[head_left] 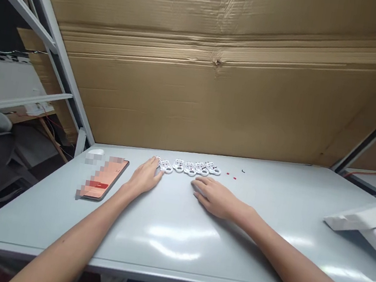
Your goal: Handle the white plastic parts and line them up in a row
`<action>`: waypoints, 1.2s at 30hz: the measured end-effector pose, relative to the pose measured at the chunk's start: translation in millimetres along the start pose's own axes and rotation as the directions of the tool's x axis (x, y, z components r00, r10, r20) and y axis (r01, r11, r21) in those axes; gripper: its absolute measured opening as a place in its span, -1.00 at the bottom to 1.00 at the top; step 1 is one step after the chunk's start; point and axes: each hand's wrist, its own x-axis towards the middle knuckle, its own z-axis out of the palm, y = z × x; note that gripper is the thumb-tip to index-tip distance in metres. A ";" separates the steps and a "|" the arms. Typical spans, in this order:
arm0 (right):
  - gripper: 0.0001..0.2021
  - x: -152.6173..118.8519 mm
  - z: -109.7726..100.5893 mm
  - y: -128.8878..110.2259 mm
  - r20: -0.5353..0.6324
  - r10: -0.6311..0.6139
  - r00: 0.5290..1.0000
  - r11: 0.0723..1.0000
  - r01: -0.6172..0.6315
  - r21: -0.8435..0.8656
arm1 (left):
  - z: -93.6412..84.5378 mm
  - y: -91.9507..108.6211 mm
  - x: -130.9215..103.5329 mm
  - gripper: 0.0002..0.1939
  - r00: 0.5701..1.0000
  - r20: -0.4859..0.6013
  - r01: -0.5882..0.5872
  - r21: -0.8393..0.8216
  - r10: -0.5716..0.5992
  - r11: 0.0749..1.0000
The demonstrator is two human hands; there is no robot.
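Several small flat white pieces with ring-shaped ends and dark and red marks, such as the middle one point(190, 168), lie in a row on the grey table point(144, 247). My left hand point(145, 175) rests at the row's left end, fingers spread, its fingertips over or against the leftmost pieces and partly covering one. Just in front of the row's right half, my right hand point(213, 195) lies palm down with its fingers apart. Small red bits point(234, 178) and a short dark curved bit point(243, 171) are to the right of the row.
A phone point(106, 178), partly pixelated, lies left of my left hand, with a white rounded object point(96, 152) behind it. White foam-like strips point(370, 218) are at the right. Cardboard point(215, 102) rises behind the table, between metal frame posts point(58, 51).
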 end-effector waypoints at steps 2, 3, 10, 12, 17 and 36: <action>-0.76 0.1 -0.4 -0.6 0.003 -0.003 1.000 1.000 0.003 -0.003 | 1.3 2.8 -1.2 -0.62 1.000 -0.023 0.016 -0.001 -0.016 1.000; -0.75 0.1 -0.6 -0.9 0.005 -0.003 1.000 1.000 0.003 -0.007 | 2.6 4.3 -1.6 -0.61 0.999 -0.037 0.018 -0.001 -0.018 1.000; -0.74 -0.8 0.3 -0.3 0.009 0.004 1.000 1.000 -0.004 -0.014 | 7.5 16.2 -2.5 -0.66 0.990 -0.111 0.088 0.008 -0.087 0.996; -0.75 -0.9 1.5 0.8 -0.002 -0.001 1.000 1.000 0.001 -0.003 | 6.3 17.5 -2.2 -0.68 0.987 -0.119 0.109 0.005 -0.108 0.994; -0.76 -0.8 3.0 1.9 -0.026 -0.013 1.000 1.000 0.013 0.002 | 3.3 13.3 -0.7 -0.72 0.983 -0.121 0.143 0.012 -0.141 0.990; -0.72 -1.1 3.4 1.7 -0.016 -0.030 0.999 1.000 0.030 -0.006 | -2.1 32.9 -18.9 -0.41 0.996 0.079 0.024 0.081 -0.030 0.996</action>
